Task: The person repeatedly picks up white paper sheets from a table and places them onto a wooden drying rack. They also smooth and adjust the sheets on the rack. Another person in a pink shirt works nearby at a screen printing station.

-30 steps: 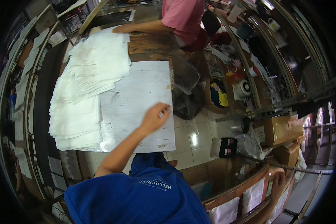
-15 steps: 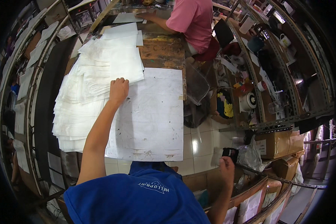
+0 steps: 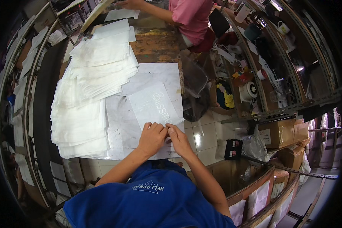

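Observation:
A thin, translucent whitish sheet (image 3: 146, 103) with white printing lies slanted on a scuffed white board (image 3: 119, 131) at the table's near end. My left hand (image 3: 152, 140) is closed at the sheet's near edge, fingers curled. Close beside it, my right hand (image 3: 180, 143) pinches the same near edge toward its right corner, where the sheet is slightly lifted. My fingers hide part of this edge. Left of the board, a big fanned stack of similar thin white sheets (image 3: 79, 114) spreads in overlapping layers toward the far end.
Across the table, a person in a pink shirt (image 3: 190, 19) reaches over the far end, near another pale sheet (image 3: 119, 15). Metal shelving (image 3: 292, 108) stands on the right, with cardboard boxes (image 3: 283, 133) below. A dark rack (image 3: 51, 87) runs along the left.
My left hand has come from the stack to the board with a sheet, now lying there. My right hand has swung in from the right to join it. The other person's arm has moved.

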A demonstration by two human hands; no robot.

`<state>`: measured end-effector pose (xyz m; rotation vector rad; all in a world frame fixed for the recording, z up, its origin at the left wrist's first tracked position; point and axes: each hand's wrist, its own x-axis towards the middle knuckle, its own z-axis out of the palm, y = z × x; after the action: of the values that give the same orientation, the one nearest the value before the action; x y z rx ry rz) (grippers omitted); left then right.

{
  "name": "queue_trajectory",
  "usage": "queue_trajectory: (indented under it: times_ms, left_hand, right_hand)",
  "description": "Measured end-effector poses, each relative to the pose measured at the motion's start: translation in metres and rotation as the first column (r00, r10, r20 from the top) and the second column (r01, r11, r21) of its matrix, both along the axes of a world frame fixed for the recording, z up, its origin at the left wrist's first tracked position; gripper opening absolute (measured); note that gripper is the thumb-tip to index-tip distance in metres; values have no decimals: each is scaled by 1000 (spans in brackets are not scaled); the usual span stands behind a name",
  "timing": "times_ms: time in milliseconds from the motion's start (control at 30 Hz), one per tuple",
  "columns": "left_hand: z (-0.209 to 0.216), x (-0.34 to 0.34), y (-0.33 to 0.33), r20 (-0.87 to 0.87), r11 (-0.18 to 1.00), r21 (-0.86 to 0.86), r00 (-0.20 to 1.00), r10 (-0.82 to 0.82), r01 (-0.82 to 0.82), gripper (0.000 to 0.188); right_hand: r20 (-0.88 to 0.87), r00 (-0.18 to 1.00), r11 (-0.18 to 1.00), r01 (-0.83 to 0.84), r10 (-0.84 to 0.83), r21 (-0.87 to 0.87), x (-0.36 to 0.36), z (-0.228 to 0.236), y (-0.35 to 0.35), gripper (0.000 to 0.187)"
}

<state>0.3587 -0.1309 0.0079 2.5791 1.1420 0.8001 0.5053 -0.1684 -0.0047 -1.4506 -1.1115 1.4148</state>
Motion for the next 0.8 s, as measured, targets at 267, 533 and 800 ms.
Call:
queue_trajectory:
  times_ms: [267,533,800]
  left_hand:
    - [-12,34,-49,560,291,-721,776,-289,629,26]
    - [-84,90,8,637,-90,-457,397,661,885,44]
    - [-84,118,14,481,-341,-284,441,757,896,43]
  right_hand:
    - [-158,902,905,417,-402,76,47,16,-16,13]
    - [-53,796,795,604,-602,44,104,45,-118,5]
    - [77,712,716,688,-697,116,114,28,-180,5]
